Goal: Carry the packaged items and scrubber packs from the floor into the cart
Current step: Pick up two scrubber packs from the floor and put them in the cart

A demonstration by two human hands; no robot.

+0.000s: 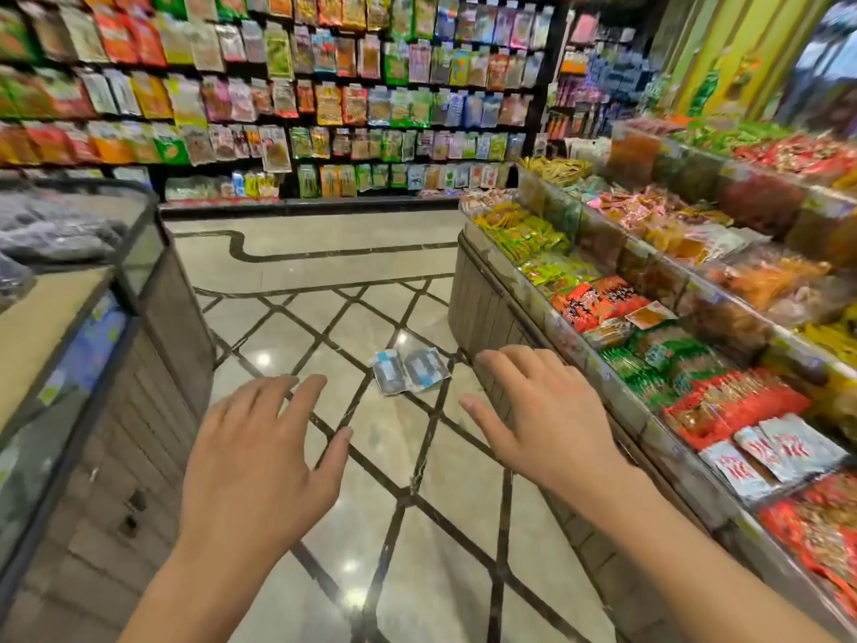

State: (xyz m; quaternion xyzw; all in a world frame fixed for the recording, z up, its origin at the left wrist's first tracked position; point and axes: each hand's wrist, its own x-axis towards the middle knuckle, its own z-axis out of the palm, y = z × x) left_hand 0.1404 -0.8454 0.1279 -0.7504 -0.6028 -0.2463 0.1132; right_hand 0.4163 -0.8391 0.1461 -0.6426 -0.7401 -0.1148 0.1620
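Two flat packs [410, 369] with dark contents and blue-white labels lie side by side on the tiled floor, close to the corner of the right display stand. My left hand [259, 461] is stretched forward, palm down, fingers spread, holding nothing, below and left of the packs. Level with it, my right hand [538, 410] is spread open and empty too, just to the right of the packs and nearer to me. Neither hand touches them. No cart is in view.
A tiered stand [501, 317] full of snack packets runs along the right. On the left stands a glass-edged wooden counter [153, 317]. A wall of hanging snack bags [324, 109] closes the far end. Shiny floor tiles [417, 573] with dark diagonal lines lie between.
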